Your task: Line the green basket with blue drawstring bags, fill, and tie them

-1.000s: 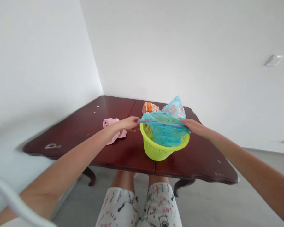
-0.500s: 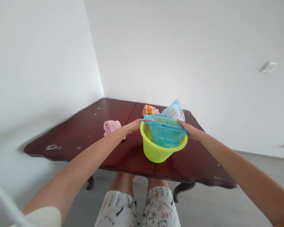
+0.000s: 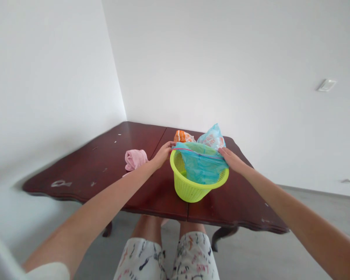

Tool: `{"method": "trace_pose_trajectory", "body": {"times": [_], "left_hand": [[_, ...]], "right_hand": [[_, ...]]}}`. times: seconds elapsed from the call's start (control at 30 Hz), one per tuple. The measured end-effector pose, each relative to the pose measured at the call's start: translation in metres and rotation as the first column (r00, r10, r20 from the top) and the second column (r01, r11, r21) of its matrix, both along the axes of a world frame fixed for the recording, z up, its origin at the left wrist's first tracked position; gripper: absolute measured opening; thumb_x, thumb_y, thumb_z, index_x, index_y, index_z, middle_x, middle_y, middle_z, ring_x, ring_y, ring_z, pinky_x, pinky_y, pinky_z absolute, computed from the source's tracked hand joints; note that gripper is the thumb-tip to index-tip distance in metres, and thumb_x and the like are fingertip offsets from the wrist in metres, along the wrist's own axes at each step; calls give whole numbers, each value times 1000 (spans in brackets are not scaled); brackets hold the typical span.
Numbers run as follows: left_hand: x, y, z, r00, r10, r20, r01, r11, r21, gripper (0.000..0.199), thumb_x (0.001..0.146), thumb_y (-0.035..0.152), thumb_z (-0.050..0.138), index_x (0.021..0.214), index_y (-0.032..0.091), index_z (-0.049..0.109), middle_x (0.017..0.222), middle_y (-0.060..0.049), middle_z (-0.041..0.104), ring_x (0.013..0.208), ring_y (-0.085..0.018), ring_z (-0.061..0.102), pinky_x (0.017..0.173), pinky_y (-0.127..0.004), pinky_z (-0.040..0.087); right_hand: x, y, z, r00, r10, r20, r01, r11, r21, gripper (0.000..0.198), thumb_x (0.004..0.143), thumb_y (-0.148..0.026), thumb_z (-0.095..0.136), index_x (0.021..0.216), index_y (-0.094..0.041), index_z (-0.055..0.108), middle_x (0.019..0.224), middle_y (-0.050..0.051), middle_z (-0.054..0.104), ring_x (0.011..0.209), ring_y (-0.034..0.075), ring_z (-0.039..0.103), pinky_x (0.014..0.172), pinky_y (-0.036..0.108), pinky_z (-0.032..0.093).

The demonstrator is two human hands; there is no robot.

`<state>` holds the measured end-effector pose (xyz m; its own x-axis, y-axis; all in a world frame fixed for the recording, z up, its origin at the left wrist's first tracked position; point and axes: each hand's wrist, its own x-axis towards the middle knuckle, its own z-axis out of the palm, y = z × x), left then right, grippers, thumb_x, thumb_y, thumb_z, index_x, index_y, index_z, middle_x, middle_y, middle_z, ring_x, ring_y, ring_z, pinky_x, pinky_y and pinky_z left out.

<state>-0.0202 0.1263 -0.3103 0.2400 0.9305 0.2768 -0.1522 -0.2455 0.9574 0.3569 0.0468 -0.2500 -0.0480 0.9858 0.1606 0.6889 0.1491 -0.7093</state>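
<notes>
A translucent blue plastic bag [image 3: 203, 168] with a pink strip along its top edge hangs inside a yellow-green plastic basket [image 3: 192, 191]. The basket stands upright on the table, near its front edge. My left hand [image 3: 164, 152] grips the bag's left corner with closed fingers, just over the basket's rim. On the opposite side, my right hand [image 3: 232, 159] holds the bag's right edge, its thumb and fingers pressed on the plastic. The bag's far side partly shows; its bottom sits within the basket.
Behind the basket lie an orange-and-white packet [image 3: 183, 136] and a light blue printed plastic bag [image 3: 212, 136]. A folded pink cloth [image 3: 135, 159] rests left of my left hand. The dark red wooden table [image 3: 105, 155] has a wavy edge and meets white walls.
My left hand has risen slightly at the rim, its fingers now over the bag's left corner. The right hand keeps its hold on the right edge, with its fingers flatter.
</notes>
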Motion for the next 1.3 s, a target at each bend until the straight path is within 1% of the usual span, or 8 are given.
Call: {"method": "trace_pose_trajectory", "body": {"times": [0.1, 0.27, 0.4, 0.63, 0.8, 1.0, 1.1, 1.3], "left_hand": [[-35, -28, 21, 997, 22, -71, -8, 981, 192, 42, 105, 54, 70, 131, 22, 80, 145, -13, 81, 141, -35, 72, 128, -51, 54], [-66, -70, 59, 783, 162, -600, 303, 743, 597, 51, 117, 56, 74, 158, 25, 70, 156, -14, 77, 146, -36, 70, 133, -56, 48], [-58, -76, 78, 692, 215, -689, 395, 687, 610, 66, 110, 71, 82, 154, 22, 72, 130, -12, 82, 121, -34, 74, 112, -50, 57], [-54, -80, 89, 600, 229, -767, 511, 628, 587, 65, 111, 78, 76, 145, 23, 79, 124, -12, 78, 114, -33, 73, 99, -45, 56], [-54, -88, 89, 634, 234, -737, 547, 538, 641, 50, 115, 71, 73, 114, 22, 81, 116, -10, 76, 108, -29, 73, 96, -43, 55], [-61, -108, 84, 683, 372, -629, 515, 365, 776, 18, 122, 38, 71, 112, 24, 78, 129, -10, 81, 111, -27, 75, 101, -44, 60], [-66, -115, 73, 691, 370, -621, 499, 377, 780, 14, 118, 40, 77, 119, 27, 77, 156, -13, 78, 135, -32, 76, 119, -53, 61], [-46, -128, 56, 726, 201, -658, 476, 543, 691, 73, 108, 67, 87, 164, 28, 60, 173, -18, 70, 159, -41, 68, 136, -63, 49]], "right_hand": [[13, -28, 6, 983, 76, 167, -109, 974, 199, 48, 117, -66, 59, 139, -27, 78, 164, 17, 65, 164, 39, 58, 146, 61, 39], [16, -58, 15, 867, 244, 435, -390, 875, 287, 27, 117, -47, 66, 133, -32, 82, 143, 13, 79, 140, 37, 73, 128, 64, 57], [4, -56, 21, 844, 205, 495, -364, 898, 248, 38, 112, -41, 70, 148, -30, 76, 134, 13, 84, 128, 39, 77, 121, 70, 55], [-17, -62, 19, 867, 259, 425, -401, 870, 287, 26, 122, -37, 56, 101, -25, 66, 102, 6, 75, 99, 27, 74, 100, 51, 58], [-20, -86, 6, 870, 105, 482, -430, 643, 634, 6, 119, -22, 64, 118, -27, 64, 120, 12, 75, 110, 30, 72, 95, 48, 59], [-17, -115, -10, 811, 138, 569, -571, 403, 716, 21, 108, -12, 71, 122, -28, 70, 109, 10, 77, 94, 29, 70, 85, 49, 62], [-18, -124, -15, 803, 225, 552, -593, 389, 705, 27, 106, -9, 71, 126, -27, 71, 106, 9, 77, 92, 28, 70, 84, 48, 64], [-31, -132, -16, 778, 236, 582, -626, 370, 687, 34, 105, -6, 72, 134, -24, 71, 104, 10, 81, 91, 27, 73, 83, 45, 66]]}}
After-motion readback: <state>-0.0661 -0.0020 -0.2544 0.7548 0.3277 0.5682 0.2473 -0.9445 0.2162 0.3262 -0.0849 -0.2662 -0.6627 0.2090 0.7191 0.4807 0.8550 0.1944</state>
